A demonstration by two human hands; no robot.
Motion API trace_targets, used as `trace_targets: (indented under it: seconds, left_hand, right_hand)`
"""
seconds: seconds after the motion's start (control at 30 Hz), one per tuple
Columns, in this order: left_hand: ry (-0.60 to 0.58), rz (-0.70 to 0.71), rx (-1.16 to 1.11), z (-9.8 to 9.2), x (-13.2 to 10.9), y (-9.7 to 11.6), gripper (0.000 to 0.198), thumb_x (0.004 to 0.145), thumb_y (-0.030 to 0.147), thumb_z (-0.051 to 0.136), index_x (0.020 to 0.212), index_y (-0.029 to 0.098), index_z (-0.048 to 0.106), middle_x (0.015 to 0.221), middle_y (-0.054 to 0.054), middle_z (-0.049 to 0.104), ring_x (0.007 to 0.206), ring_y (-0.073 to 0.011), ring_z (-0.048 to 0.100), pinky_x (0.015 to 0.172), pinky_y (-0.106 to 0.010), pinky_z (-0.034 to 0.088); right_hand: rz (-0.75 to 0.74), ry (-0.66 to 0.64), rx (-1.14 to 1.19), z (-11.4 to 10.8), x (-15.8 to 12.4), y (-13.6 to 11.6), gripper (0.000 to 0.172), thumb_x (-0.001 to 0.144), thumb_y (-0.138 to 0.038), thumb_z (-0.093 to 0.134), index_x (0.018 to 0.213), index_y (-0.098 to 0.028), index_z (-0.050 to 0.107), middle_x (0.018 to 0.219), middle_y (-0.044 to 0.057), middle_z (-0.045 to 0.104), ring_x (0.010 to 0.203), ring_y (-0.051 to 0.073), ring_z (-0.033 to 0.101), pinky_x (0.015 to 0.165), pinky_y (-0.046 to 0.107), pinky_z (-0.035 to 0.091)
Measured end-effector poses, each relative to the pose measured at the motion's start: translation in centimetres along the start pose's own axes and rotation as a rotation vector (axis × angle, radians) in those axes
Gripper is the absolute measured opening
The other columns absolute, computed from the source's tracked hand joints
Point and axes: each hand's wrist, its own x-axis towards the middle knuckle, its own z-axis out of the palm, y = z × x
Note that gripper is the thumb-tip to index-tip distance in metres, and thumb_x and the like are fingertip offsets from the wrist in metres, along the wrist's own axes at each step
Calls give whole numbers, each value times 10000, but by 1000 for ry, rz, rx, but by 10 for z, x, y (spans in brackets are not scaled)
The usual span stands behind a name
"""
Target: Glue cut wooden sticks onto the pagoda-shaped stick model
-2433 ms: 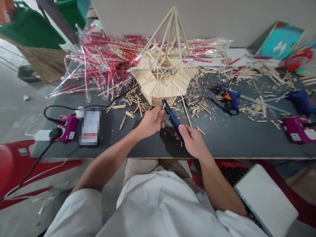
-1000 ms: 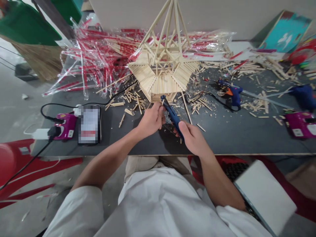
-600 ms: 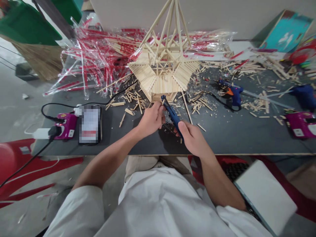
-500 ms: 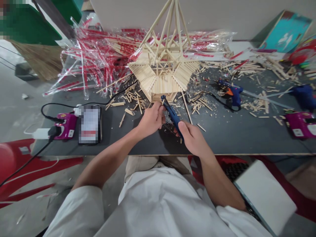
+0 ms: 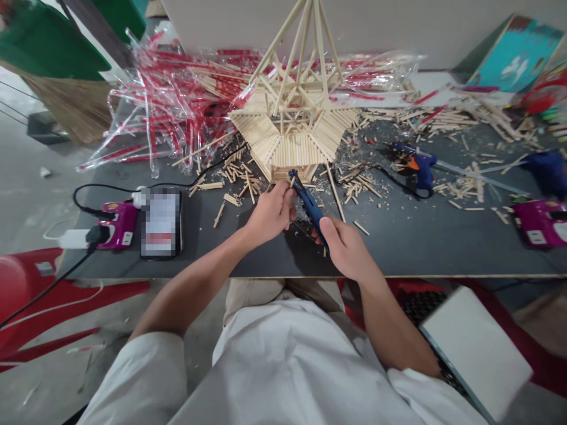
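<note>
- Head view: right hand (image 5: 343,245) wraps the blue tool (image 5: 313,208) low, presumably for leverage.
- Left hand (image 5: 272,215) pinches, apparently steadying a thin stick (image 5: 291,183) (mostly hidden) at its tip.
- Stick model (image 5: 297,150) stands just beyond, likely for easy reach.

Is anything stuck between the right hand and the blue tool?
Nothing visible: the right hand grips the blue tool directly. The left hand is beside the tool's far tip, not in between.
</note>
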Motion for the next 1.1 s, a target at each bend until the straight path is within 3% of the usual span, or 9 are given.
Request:
trace_targets:
  seconds: [0.53,0.8,1.1]
  left_hand:
    - [8,-8,-10,-2,0,2,309,1128,452,336,958,234,474,577,38,618,372,-110,578,415,-219,427]
    - [17,-2,-5,1,0,-5,388,1117,543,318,884,247,409,521,52,545,348,-119,554,396,-225,404]
    - [40,-50,-142,3,-1,-5,484,1065,661,374,829,240,408,623,41,451,365,-81,451,336,-215,350]
  right_hand:
    - [-20,11,-66,4,1,8,524,1083,-632,310,868,-247,592,832,71,687,795,234,637,750,359,455]
    - [-81,-6,-169,5,3,5,507,1106,-579,246,911,-243,573,849,89,689,782,239,625,734,360,415]
    - [-120,7,-232,5,3,1,484,1109,-550,222,825,-259,485,808,72,641,728,229,565,711,360,373]
